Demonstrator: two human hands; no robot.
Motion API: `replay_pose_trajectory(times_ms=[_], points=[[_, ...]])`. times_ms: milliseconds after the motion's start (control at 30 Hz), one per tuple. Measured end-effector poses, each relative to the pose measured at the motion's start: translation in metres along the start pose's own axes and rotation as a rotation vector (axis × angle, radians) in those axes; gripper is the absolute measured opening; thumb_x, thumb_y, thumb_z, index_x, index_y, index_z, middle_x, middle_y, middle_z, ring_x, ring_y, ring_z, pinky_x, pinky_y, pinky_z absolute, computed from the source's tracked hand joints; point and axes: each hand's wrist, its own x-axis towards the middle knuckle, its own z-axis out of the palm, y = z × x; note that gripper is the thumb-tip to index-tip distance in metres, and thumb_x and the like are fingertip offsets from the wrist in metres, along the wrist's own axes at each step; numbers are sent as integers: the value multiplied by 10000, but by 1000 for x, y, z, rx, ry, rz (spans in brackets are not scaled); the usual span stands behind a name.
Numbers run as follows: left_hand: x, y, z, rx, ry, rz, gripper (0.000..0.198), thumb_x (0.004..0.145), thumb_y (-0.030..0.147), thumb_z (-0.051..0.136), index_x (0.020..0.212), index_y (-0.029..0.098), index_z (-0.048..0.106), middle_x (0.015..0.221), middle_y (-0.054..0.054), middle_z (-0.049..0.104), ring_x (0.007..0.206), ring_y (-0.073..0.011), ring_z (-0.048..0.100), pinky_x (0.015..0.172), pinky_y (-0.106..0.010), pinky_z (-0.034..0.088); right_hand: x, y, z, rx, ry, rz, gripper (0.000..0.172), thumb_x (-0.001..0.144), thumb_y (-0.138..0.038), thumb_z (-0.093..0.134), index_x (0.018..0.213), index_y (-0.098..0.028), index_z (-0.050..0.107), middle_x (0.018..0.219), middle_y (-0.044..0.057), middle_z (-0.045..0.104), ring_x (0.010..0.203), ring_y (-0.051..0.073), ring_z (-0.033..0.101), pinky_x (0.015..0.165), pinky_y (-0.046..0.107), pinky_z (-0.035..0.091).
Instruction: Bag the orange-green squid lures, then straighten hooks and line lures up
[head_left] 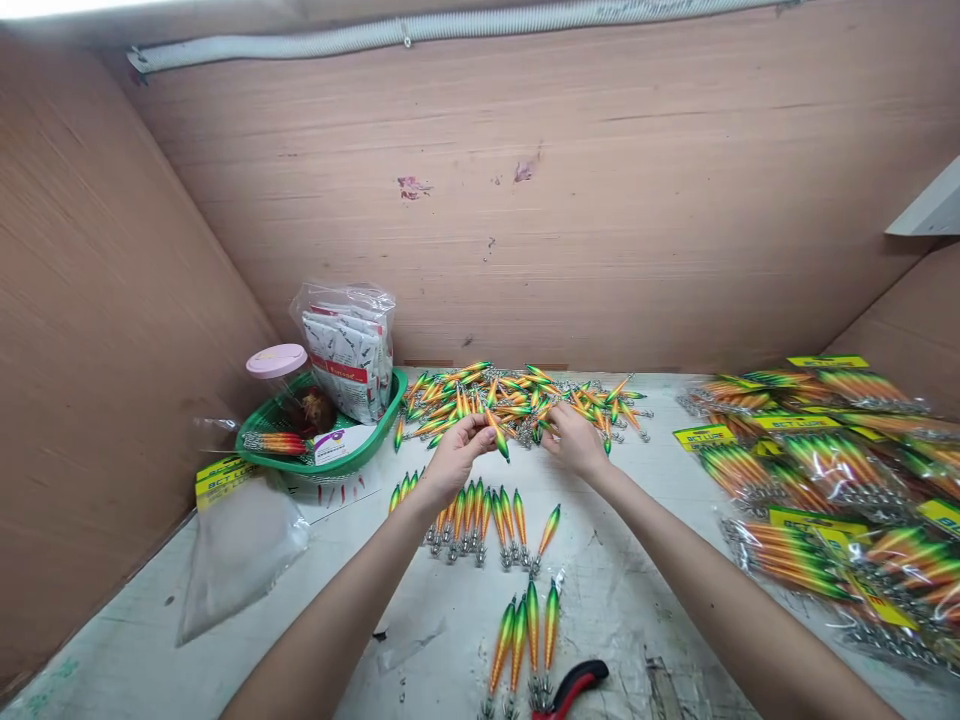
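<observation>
My left hand pinches one squid jig, green at one end and orange towards the other, with the green tip pointing down. Close by on the right, my right hand is at the front edge of a heaped pile of the same jigs. Its fingers are curled together, and whatever they hold is hidden. Below the hands lies a row of jigs, green tips away from me and metal hooks towards me. Nearer to me is a smaller group of jigs.
Red-and-black pliers lie at the front edge. On the left are empty plastic bags and a green basket with a pink-lidded jar and a bag of packets. Packed jig bags cover the right side.
</observation>
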Motion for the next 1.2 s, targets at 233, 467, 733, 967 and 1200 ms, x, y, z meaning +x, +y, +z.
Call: replay_pose_trajectory(times_ms=[233, 467, 733, 967, 1200], points=[[-37, 20, 19, -387, -63, -136, 483, 698, 525, 715, 966, 167, 533, 820, -16, 602, 732, -174, 675, 801, -381, 529, 0, 36, -10, 360, 179, 130, 180, 912, -302, 577, 981, -137, 593, 840, -4, 613, 629, 88, 575, 571, 241, 506], [-46, 19, 25, -338, -21, -127, 420, 720, 502, 687, 955, 170, 585, 736, 28, 538, 650, -103, 551, 738, -317, 507, -3, 54, -25, 684, 270, 275, 217, 914, -289, 576, 1072, -142, 577, 943, 23, 619, 704, 107, 603, 596, 254, 527], [-105, 20, -9, 245, -201, -257, 258, 731, 406, 655, 837, 171, 658, 863, -49, 663, 843, -202, 598, 768, -302, 446, -17, 70, -43, 892, 199, 451, 269, 915, -311, 573, 1130, -149, 576, 1065, 56, 625, 859, 160, 634, 730, 343, 550], [-142, -10, -45, 376, -307, -523, 342, 711, 394, 579, 974, 176, 579, 722, 14, 578, 683, -167, 546, 640, -269, 415, -14, 60, -50, 1068, 139, 499, 242, 918, -307, 568, 1093, -141, 583, 1009, 43, 632, 802, 142, 631, 689, 317, 547], [-126, -5, -20, 791, -150, -280, 299, 770, 365, 550, 1004, 183, 588, 1010, -89, 585, 788, -217, 583, 729, -357, 452, -36, 6, -79, 1276, -11, 378, 351, 617, -284, 822, 844, -231, 560, 758, -29, 686, 693, 137, 666, 682, 277, 538]])
